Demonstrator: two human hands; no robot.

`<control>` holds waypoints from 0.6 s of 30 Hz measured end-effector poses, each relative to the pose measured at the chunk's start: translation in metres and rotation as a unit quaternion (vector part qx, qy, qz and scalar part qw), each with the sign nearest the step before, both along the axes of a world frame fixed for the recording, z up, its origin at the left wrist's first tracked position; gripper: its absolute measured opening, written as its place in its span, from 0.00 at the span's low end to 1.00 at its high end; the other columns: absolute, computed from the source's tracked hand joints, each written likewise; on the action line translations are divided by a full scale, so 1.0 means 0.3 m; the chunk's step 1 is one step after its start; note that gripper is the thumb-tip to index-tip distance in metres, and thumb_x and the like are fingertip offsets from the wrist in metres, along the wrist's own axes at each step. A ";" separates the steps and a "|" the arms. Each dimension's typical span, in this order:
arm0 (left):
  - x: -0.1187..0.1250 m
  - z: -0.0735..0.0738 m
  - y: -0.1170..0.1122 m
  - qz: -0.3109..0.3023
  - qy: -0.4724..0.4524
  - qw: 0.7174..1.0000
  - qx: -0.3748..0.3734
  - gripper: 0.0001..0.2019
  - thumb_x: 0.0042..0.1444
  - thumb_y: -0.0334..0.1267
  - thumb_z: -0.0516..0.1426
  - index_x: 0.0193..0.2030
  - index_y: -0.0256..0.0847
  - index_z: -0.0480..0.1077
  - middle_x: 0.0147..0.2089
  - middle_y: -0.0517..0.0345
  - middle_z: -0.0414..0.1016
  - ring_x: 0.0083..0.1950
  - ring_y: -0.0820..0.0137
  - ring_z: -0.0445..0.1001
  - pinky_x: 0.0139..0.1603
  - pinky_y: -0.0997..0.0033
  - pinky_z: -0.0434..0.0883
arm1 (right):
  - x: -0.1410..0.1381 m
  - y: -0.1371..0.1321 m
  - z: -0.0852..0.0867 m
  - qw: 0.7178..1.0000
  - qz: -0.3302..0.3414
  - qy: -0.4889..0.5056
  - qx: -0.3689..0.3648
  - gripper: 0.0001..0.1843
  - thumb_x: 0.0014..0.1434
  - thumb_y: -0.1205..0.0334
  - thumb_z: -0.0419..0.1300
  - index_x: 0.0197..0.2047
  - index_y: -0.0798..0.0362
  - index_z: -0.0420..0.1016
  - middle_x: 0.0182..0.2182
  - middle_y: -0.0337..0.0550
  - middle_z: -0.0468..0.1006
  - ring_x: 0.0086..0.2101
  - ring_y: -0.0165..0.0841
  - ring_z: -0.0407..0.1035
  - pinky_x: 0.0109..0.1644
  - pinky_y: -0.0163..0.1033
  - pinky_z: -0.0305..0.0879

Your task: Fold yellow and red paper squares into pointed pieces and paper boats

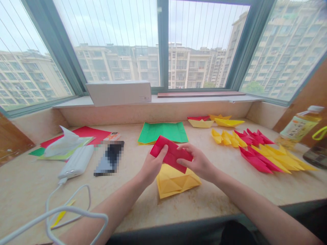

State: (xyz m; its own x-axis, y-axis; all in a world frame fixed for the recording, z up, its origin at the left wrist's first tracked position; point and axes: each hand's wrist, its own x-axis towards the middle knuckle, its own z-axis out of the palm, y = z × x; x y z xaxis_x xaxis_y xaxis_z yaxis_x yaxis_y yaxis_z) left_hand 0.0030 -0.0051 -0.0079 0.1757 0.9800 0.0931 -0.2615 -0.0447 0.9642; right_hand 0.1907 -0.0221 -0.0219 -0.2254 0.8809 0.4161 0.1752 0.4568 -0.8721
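Observation:
A folded red sheet of paper [171,154] is held up over the counter, tilted down to the right. My left hand [156,161] pinches its left end, thumb on top and fingers beneath. At the right end, my right hand [195,160] grips the same paper between thumb and fingers. Below it lies a creased yellow paper [178,182], partly hidden by the red one. Just beyond my hands rests a stack of green paper [165,132] with yellow edges showing underneath.
Folded paper boats [201,123] stand at the back right. Several yellow and red folded pieces [260,160] sit nearer, beside a drink bottle [298,127]. Leftward are a phone [109,158], a white power bank [76,161] with a looping cable [76,211], tissues [62,143] and red paper [94,135].

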 end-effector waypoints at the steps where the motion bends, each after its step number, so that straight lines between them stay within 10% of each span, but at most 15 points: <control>1: -0.003 -0.001 0.001 -0.001 0.003 1.000 0.000 0.19 0.54 0.50 0.64 0.43 0.36 0.77 0.42 0.50 0.83 0.41 0.62 0.80 0.44 0.68 0.74 | 0.002 0.002 0.003 1.000 0.002 0.011 -0.014 0.16 0.56 0.63 0.67 0.48 0.49 0.73 0.45 0.43 0.79 0.44 0.37 0.75 0.46 0.42 0.74; 10: -0.012 0.030 -0.009 -0.073 0.031 0.996 0.027 0.19 0.55 0.48 0.64 0.42 0.31 0.77 0.36 0.46 0.82 0.34 0.62 0.79 0.32 0.67 0.76 | 0.070 0.059 0.037 0.972 -0.080 0.209 -0.069 0.29 0.50 0.56 0.72 0.53 0.47 0.67 0.34 0.38 0.81 0.35 0.34 0.76 0.41 0.39 0.73; 18: -0.010 0.038 -0.012 -0.060 0.044 0.997 0.020 0.21 0.56 0.50 0.62 0.45 0.31 0.76 0.40 0.42 0.82 0.33 0.60 0.81 0.35 0.65 0.76 | 0.049 0.054 0.026 0.978 -0.046 0.193 -0.072 0.34 0.54 0.50 0.69 0.59 0.48 0.62 0.39 0.44 0.81 0.38 0.37 0.77 0.39 0.41 0.76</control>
